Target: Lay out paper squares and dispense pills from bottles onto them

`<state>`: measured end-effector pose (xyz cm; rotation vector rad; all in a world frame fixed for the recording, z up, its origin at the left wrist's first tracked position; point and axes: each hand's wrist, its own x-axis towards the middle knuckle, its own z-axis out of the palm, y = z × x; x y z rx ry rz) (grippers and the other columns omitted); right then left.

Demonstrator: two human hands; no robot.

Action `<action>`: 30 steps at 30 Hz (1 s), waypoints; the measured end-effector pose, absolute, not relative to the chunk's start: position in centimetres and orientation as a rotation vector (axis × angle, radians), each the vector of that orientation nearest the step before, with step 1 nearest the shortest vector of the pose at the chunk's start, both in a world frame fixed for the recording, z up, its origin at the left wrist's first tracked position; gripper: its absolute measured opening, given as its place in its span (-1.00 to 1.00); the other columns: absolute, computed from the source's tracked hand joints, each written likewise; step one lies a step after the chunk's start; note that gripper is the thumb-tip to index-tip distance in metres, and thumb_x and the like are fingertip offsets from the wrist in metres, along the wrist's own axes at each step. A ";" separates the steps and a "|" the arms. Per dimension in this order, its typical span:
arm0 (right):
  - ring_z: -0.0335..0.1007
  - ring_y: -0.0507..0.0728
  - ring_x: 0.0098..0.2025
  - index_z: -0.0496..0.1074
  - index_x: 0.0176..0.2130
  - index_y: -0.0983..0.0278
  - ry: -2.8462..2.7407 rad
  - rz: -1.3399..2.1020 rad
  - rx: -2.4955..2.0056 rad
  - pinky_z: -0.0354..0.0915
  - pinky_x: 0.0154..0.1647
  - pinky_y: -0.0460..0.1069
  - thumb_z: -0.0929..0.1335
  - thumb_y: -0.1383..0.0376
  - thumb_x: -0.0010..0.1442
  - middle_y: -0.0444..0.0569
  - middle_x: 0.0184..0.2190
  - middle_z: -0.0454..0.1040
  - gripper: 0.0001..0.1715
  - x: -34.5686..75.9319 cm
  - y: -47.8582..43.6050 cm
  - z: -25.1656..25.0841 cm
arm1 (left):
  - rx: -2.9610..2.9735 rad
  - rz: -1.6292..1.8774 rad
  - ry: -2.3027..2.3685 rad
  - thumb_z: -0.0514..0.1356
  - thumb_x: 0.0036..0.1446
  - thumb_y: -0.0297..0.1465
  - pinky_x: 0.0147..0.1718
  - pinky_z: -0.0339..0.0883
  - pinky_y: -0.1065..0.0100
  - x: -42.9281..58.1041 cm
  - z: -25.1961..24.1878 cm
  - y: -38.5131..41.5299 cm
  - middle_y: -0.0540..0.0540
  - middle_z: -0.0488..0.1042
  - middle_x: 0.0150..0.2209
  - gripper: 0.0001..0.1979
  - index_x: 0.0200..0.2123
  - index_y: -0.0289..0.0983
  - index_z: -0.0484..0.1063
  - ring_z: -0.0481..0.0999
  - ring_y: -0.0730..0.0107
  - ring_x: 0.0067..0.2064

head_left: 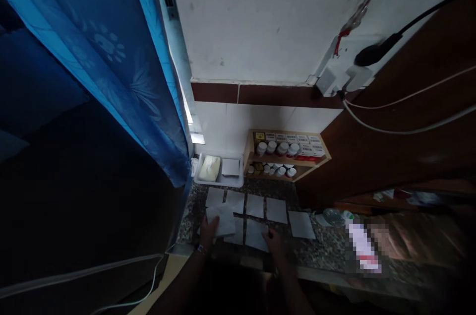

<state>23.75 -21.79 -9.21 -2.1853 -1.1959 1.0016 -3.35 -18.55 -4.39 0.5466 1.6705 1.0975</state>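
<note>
White square paper sheets lie in rows on the speckled stone counter [305, 250]. My left hand [210, 229] grips a white paper stack [225, 220] at its left edge, with the thumb on top; the stack covers parts of the sheets under it. With its fingers drawn together, my right hand [274, 244] is at the right edge of a front-row paper sheet [256, 233]. A back-row paper sheet [276, 210] lies just beyond that hand, and another paper sheet [301, 224] sits farther right. Dim light blurs the fingertips.
Behind the sheets stands a white tray [219, 183] with a pale yellow packet and white cards. A wooden shelf [290, 158] holds bottles and boxes. To the right lie a plastic bottle [332, 217] and a pixelated item [363, 248]. A blue curtain [148, 106] hangs left; plugs and cables are on the wall.
</note>
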 end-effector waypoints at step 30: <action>0.45 0.25 -0.33 0.50 -0.46 0.30 -0.838 0.998 -1.942 0.33 -0.28 0.06 0.31 -0.07 -0.20 0.07 -0.43 0.55 -0.49 27.4 -25.1 -6.9 | 0.754 0.941 1.515 0.25 -0.21 -0.01 -0.18 0.36 0.20 3.0 -4.5 -20.3 -0.28 0.53 -0.21 -0.40 -0.20 -0.36 0.41 0.50 0.07 -0.15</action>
